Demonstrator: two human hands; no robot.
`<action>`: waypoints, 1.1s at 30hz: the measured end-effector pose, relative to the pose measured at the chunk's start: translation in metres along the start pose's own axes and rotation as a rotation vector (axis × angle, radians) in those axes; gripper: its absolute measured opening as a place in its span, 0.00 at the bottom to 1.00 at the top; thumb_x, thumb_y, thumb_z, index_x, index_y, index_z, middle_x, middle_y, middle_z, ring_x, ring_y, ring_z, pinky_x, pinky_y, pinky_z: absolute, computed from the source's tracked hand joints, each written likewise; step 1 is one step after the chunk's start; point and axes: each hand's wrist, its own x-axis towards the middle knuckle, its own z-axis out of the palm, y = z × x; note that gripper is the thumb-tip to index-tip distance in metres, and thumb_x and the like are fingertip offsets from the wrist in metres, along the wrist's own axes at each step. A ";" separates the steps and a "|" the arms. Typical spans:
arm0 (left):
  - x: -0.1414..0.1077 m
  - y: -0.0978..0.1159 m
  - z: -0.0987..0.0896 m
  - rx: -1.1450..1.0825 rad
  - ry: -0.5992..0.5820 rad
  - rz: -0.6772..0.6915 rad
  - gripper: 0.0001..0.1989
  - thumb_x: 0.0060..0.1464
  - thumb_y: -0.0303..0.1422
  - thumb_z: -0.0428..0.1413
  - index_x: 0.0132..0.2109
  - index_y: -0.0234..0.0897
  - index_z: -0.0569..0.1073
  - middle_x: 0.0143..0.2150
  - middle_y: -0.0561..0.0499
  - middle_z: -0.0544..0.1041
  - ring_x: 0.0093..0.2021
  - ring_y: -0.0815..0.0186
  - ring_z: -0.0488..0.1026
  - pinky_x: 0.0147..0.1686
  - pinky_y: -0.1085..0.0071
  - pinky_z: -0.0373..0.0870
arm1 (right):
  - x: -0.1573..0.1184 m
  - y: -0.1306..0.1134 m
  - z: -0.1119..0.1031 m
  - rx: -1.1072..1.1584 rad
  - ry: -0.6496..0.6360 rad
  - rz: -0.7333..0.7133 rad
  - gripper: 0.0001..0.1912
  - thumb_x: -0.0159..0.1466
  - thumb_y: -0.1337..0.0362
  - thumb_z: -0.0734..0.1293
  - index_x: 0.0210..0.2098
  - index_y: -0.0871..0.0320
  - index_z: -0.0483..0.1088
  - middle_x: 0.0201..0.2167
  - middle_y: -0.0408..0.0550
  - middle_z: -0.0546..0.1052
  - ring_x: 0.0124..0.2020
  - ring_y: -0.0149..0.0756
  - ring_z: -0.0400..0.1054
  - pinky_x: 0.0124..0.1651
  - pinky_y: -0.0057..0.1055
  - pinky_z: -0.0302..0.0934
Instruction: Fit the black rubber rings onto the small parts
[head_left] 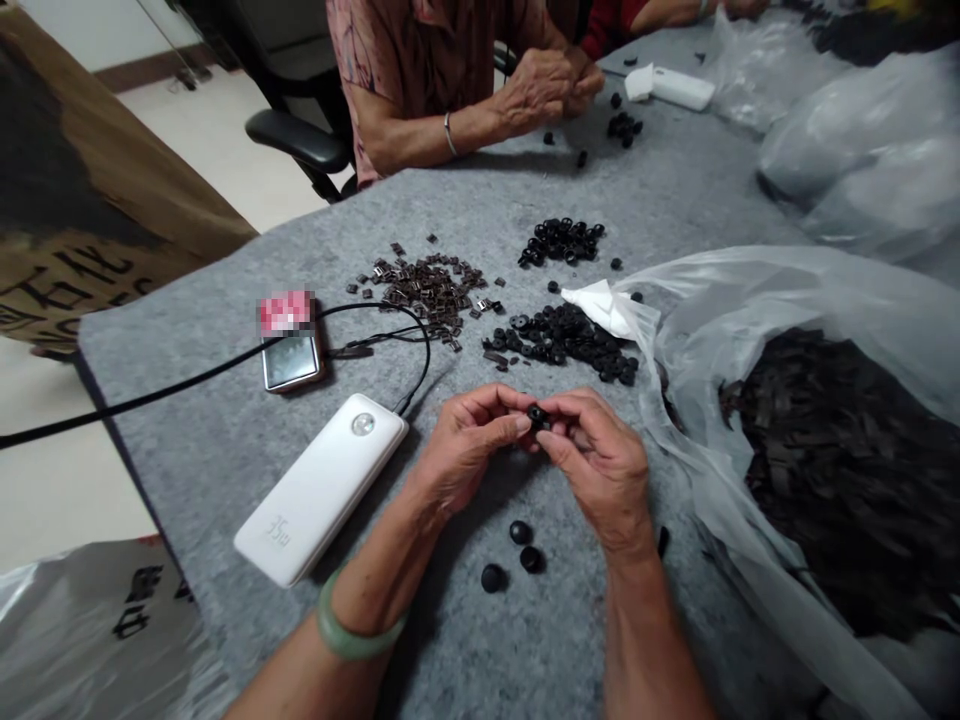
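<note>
Black rubber ring [537, 417]: pinched between both grips, held up above the grey felt counter [450, 655]; clock directions below are taken from this ring, with 12 straight ahead.

Left grip [469, 450]: thumb and fingers pressed together on the ring's left side; a pale green bangle [360, 628] circles the wrist.

Right grip [596, 460]: thumb and fingers pinching the ring's right side, fingertips almost meeting those of the left grip.

White power bank [321, 490]: 8 o'clock, lying flat just beside the left grip, a black cable [382, 312] running from it.

Phone [292, 362]: 10 o'clock, lying flat, partly blurred, the cable looped past it.

Brown clips [424, 290]: 11 o'clock, a loose scattered pile.

Black round pieces [517, 550]: 6 o'clock, three lying apart on the felt below the hands.

Black rings, far pile [561, 242]: 12 o'clock, small and loosely heaped.

Black rings, near pile [562, 340]: 12 o'clock, closer and larger, touching a white tissue [600, 308] at 1 o'clock.

Co-worker's hands [551, 90]: 12 o'clock, at the far side, clasped over a few black pieces.

Clear plastic bag [675, 300]: 3 o'clock, full of dark brown strips [832, 480].
</note>
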 end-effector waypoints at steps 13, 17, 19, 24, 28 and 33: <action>-0.001 0.002 0.002 -0.025 -0.080 -0.040 0.17 0.46 0.34 0.71 0.37 0.32 0.73 0.29 0.53 0.75 0.28 0.73 0.73 0.33 0.73 0.77 | 0.000 0.006 -0.002 0.328 -0.027 0.221 0.07 0.63 0.65 0.70 0.41 0.58 0.76 0.40 0.44 0.74 0.38 0.20 0.69 0.37 0.15 0.67; -0.002 0.000 0.006 -0.023 -0.074 -0.050 0.17 0.46 0.34 0.71 0.36 0.32 0.72 0.27 0.54 0.75 0.27 0.72 0.75 0.31 0.74 0.75 | -0.001 0.011 0.002 0.549 -0.038 0.380 0.11 0.61 0.59 0.72 0.40 0.59 0.77 0.39 0.45 0.75 0.31 0.20 0.69 0.29 0.18 0.64; -0.002 -0.001 0.008 -0.040 -0.066 -0.050 0.17 0.47 0.35 0.71 0.35 0.32 0.72 0.27 0.52 0.76 0.27 0.70 0.76 0.30 0.74 0.75 | 0.000 0.010 0.004 0.650 -0.012 0.491 0.14 0.58 0.58 0.73 0.39 0.61 0.75 0.34 0.44 0.75 0.26 0.20 0.67 0.26 0.18 0.62; -0.003 -0.005 0.014 -0.018 -0.050 0.012 0.16 0.47 0.35 0.70 0.37 0.33 0.72 0.27 0.52 0.77 0.27 0.69 0.76 0.31 0.72 0.75 | 0.005 0.003 0.010 0.735 0.057 0.645 0.20 0.53 0.55 0.74 0.37 0.62 0.70 0.26 0.42 0.73 0.22 0.22 0.65 0.23 0.20 0.59; -0.005 -0.005 0.018 0.062 0.006 0.095 0.14 0.49 0.33 0.69 0.37 0.34 0.71 0.25 0.55 0.75 0.25 0.70 0.76 0.30 0.73 0.73 | 0.007 0.001 0.012 0.739 0.073 0.637 0.21 0.52 0.54 0.74 0.36 0.62 0.68 0.26 0.41 0.72 0.21 0.20 0.62 0.22 0.18 0.57; -0.006 -0.006 0.019 0.116 0.049 0.140 0.11 0.52 0.33 0.66 0.36 0.35 0.71 0.25 0.55 0.76 0.23 0.72 0.74 0.26 0.76 0.71 | 0.007 -0.001 0.015 0.769 0.075 0.683 0.23 0.52 0.51 0.74 0.36 0.61 0.66 0.23 0.40 0.69 0.21 0.20 0.61 0.21 0.17 0.53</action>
